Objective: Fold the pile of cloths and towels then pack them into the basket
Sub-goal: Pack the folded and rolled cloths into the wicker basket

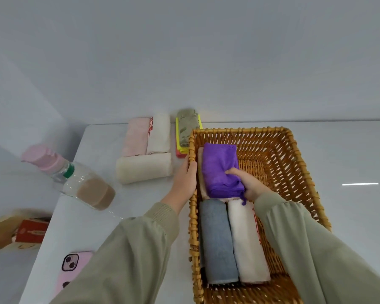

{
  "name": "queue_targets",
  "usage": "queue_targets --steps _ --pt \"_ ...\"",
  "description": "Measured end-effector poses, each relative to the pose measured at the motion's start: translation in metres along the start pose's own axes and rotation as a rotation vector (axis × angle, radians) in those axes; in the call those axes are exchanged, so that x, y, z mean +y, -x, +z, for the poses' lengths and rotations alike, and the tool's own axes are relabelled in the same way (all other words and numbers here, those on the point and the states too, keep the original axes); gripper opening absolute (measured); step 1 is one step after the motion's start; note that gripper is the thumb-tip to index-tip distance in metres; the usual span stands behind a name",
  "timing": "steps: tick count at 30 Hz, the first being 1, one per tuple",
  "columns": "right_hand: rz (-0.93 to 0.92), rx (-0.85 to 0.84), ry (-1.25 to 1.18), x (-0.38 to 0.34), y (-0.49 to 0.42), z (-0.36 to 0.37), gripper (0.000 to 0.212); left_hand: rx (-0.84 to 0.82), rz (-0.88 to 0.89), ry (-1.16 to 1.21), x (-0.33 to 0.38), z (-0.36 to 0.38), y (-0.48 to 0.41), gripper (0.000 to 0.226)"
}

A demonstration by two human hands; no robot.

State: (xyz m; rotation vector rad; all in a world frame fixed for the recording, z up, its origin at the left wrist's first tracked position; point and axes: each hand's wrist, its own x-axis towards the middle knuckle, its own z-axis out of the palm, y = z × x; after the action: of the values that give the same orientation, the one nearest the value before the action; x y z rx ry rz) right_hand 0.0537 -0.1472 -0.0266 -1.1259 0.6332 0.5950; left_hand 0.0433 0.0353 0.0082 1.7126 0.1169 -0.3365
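A wicker basket (281, 150) stands on the white table. Inside it lie a rolled grey-blue towel (217, 242) and a rolled white towel (248, 244) side by side. My right hand (248, 185) grips a folded purple cloth (219, 170) inside the basket, beside a cream towel (200, 163) at the left wall. My left hand (185, 178) holds the basket's left rim. Outside, to the left, lie a pink roll (135, 137), a white roll (159, 133), a cream roll (144, 168) and a green patterned roll (185, 126) on yellow and red cloths.
A clear bottle (86, 183) with a pink cap and brown liquid stands at the table's left edge. A pink phone (74, 268) lies near the front left. A paper bag with a red box (18, 231) sits beyond the table's edge on the left.
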Motion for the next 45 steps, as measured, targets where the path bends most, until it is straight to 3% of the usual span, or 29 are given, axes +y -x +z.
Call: queue_targets --steps 3,7,11,14,16,17,19,21,23,27,36,40,43,45 --pt "0.016 -0.044 0.001 -0.001 -0.003 0.002 0.022 0.009 0.013 -0.021 -0.001 0.0 0.0 0.023" --pt "-0.053 0.088 0.258 0.002 -0.01 0.011 0.045 -0.01 0.015 0.013 0.0 0.0 0.001 0.025" --pt "-0.185 0.293 0.736 -0.006 -0.013 0.021 0.065 -0.018 0.011 0.075 0.002 0.001 0.003 0.028" --pt "-0.53 0.506 1.094 -0.018 0.0 0.023 0.072 -0.028 0.019 0.092 0.003 0.001 0.003 0.026" --pt "-0.866 0.518 1.319 -0.024 0.015 0.029 0.058 -0.029 0.026 0.1 0.002 0.001 0.004 0.026" --pt "-0.94 0.468 1.481 -0.026 0.02 0.034 0.053 -0.026 0.031 0.103 0.002 0.001 0.003 0.025" --pt "-0.882 0.344 1.826 -0.023 0.016 0.043 0.053 -0.023 0.029 0.121 0.0 0.0 0.002 0.025" --pt "-0.698 0.299 1.987 -0.016 0.003 0.044 0.064 -0.011 0.023 0.118 -0.002 0.0 0.001 0.027" --pt "-0.609 0.323 1.929 -0.009 -0.011 0.041 0.072 0.002 0.022 0.106 -0.005 0.0 -0.001 0.03" --pt "-0.675 0.337 1.818 0.009 -0.025 0.042 0.072 -0.014 0.014 0.112 -0.006 0.0 -0.002 0.033" --pt "-0.662 0.315 1.848 0.013 -0.036 0.042 0.07 -0.014 0.008 0.131 -0.001 0.0 0.0 0.03" --pt "-0.625 0.291 1.629 -0.002 -0.025 0.041 0.059 -0.031 -0.01 0.086 0.003 -0.002 0.006 0.034" --pt "-0.817 0.458 1.341 -0.011 -0.005 0.052 0.044 -0.083 -0.057 0.062 -0.004 -0.024 0.014 0.032" --pt "-0.959 0.512 1.264 -0.013 0.007 0.07 0.039 0.035 -0.023 -0.134 -0.015 -0.051 0.016 0.03"
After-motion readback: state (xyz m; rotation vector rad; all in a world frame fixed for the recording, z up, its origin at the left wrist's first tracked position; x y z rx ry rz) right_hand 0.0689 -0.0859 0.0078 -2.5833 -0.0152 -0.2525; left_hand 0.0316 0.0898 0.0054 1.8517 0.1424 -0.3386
